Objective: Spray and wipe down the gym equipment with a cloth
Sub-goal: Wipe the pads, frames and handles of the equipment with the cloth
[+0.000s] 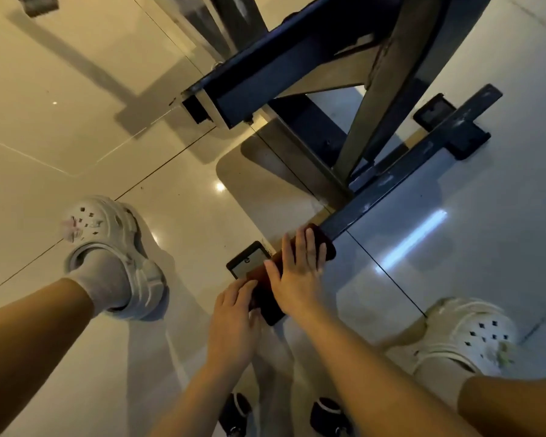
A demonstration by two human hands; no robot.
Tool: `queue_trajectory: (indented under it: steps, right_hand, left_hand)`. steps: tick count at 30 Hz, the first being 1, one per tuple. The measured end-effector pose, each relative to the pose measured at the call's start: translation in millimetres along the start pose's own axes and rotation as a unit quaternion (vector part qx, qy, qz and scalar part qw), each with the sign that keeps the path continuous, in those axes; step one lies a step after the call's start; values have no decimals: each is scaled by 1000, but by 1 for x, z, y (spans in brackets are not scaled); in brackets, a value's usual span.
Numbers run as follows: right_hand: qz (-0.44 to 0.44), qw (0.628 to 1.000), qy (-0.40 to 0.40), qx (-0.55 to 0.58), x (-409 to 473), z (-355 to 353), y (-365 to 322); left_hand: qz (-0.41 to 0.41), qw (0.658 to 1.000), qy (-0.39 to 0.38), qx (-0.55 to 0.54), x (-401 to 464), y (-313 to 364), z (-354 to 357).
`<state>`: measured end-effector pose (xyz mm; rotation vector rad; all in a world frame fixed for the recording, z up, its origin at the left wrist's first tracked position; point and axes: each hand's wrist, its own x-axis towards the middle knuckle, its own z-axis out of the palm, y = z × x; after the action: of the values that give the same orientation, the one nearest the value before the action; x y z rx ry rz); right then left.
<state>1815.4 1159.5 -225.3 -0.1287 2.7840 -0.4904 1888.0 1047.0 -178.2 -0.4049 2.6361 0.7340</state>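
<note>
My left hand (234, 323) curls its fingers onto the near end of a dark red cloth (267, 298) draped over the frame's floor bar (391, 197). My right hand (297, 275) lies flat on the cloth, fingers straight, pressing it down. Beyond, the bar runs to the dark blue equipment frame (297, 74) on the glossy tiled floor (76, 105).
</note>
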Motion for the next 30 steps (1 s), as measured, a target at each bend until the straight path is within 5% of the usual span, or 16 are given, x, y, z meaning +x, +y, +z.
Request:
queue_trajectory:
  steps: [6,11,17,26,30]
  right_hand:
    - [-10,999,35,-14,14,11,26]
    - [63,994,92,19,74,-30,95]
    - [140,987,69,-22,117,-52,119]
    - [24,999,27,9,8,0,18]
    - [-3,1000,18,7,19,-6,42]
  left_hand:
    - [-183,965,-16,-185,-8,19,-5]
    - [-296,856,-61,-419,-3,51,-15]
    - [-338,777,-21,-531,1,47,-18]
    - [-303,772,-38,-558,-5,41,-10]
    - [-310,762,-24,-568,-5,34,-15]
